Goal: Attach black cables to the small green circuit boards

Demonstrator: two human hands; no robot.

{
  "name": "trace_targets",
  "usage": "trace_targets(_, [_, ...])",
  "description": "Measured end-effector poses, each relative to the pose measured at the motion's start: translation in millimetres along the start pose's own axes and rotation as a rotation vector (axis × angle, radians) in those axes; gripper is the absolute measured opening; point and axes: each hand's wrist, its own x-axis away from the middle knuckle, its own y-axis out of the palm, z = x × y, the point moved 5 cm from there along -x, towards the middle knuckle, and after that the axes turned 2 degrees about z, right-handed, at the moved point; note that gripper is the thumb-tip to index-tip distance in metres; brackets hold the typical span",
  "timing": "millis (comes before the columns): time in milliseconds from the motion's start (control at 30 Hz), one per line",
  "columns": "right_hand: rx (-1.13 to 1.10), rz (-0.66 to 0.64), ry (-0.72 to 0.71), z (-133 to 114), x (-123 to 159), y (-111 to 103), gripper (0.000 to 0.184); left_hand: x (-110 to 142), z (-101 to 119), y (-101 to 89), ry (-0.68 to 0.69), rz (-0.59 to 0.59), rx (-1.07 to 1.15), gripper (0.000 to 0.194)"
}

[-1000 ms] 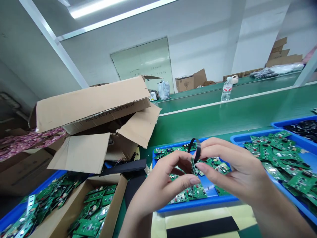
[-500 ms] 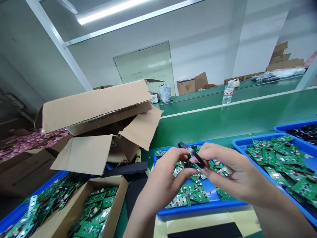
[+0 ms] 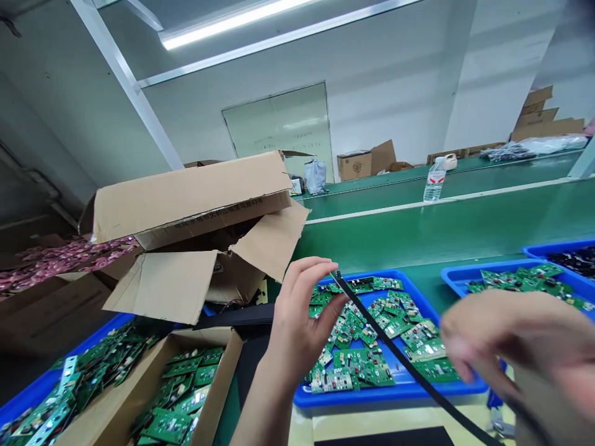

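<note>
My left hand (image 3: 304,316) is raised over the left part of a blue tray (image 3: 300,396), thumb and fingers closed on the upper end of a long black strip (image 3: 395,350). A small sliver of green shows at the fingertips; I cannot make out what it belongs to. From there the strip slants down across the tray to the bottom edge. My right hand (image 3: 506,341) is smeared by motion to the right of the tray, its fingers unclear. Below it lies a blue-handled metal tool (image 3: 499,424), partly hidden. Green circuit boards (image 3: 365,365) lie scattered in the tray.
At left, a cardboard box (image 3: 218,384) holds more boards, beside a heap of boards (image 3: 97,371). Large open cartons (image 3: 195,204) stand behind. More blue trays (image 3: 458,272) sit at right. A water bottle (image 3: 434,179) stands on the green ledge. A black sheet (image 3: 385,437) lies in front.
The black strip was looped between both hands; now it stretches out long from my left hand. My right hand has moved away to the right and down, uncovering the tray's boards.
</note>
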Motion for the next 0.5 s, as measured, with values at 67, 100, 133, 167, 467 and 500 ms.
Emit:
trace_targets(67, [-0.110,-0.072,0.075,1.8,-9.7,16.0,0.029,0.2,6.6,-0.5,0.097,0.013,-0.048,0.027])
trace_targets(100, [-0.119,-0.085,0.111,1.7,-14.1,23.3,0.025,0.5,9.5,-0.3,0.135,0.012,-0.065,0.028])
trace_targets(133, [-0.097,-0.098,0.146,1.2,-17.8,30.1,0.022,0.9,11.9,0.1,0.166,0.010,-0.075,0.030])
trace_targets(167, [-0.073,-0.109,0.165,0.0,-20.9,35.8,0.021,1.3,13.8,0.5,0.190,0.008,-0.077,0.031])
trace_targets(467, [-0.374,-0.282,0.401,1.1,-17.6,55.5,0.029,0.5,15.6,2.8,0.175,-0.010,-0.002,0.023])
trace_targets(500, [-0.441,-0.306,0.466,3.8,-15.6,57.8,0.031,0.0,15.3,3.0,0.159,-0.021,0.030,0.023])
